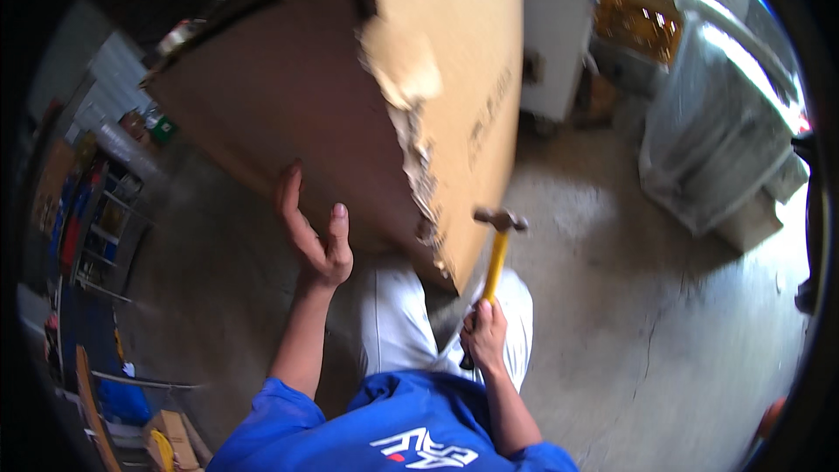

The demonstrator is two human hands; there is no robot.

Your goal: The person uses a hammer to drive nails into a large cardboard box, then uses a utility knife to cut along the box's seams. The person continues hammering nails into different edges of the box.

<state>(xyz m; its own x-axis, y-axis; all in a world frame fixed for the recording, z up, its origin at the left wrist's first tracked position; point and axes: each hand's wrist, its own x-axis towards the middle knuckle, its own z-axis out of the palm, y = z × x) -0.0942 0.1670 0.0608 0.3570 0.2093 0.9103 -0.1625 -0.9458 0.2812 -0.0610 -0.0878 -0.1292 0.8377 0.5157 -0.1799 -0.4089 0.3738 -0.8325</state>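
A large cardboard box (463, 122) rises in front of me, its near corner edge torn and ragged from top to bottom. My left hand (319, 240) is raised by the box's shaded left side, thumb and fingers apart, holding nothing; whether the fingertips touch the cardboard I cannot tell. In my right hand (485, 332) is a hammer (498, 249) with a yellow shaft, dark grip and brownish metal head. The fingers wrap round its lower handle, and the head points up, just right of the box's bottom corner.
A plastic-wrapped bulky item (712, 131) stands on the concrete floor (603, 297) at the right. Behind it is an orange crate (636, 22), and a pale grey cabinet-like panel (559, 35) stands beyond the box. Shelving (105, 227) with assorted goods lines the left.
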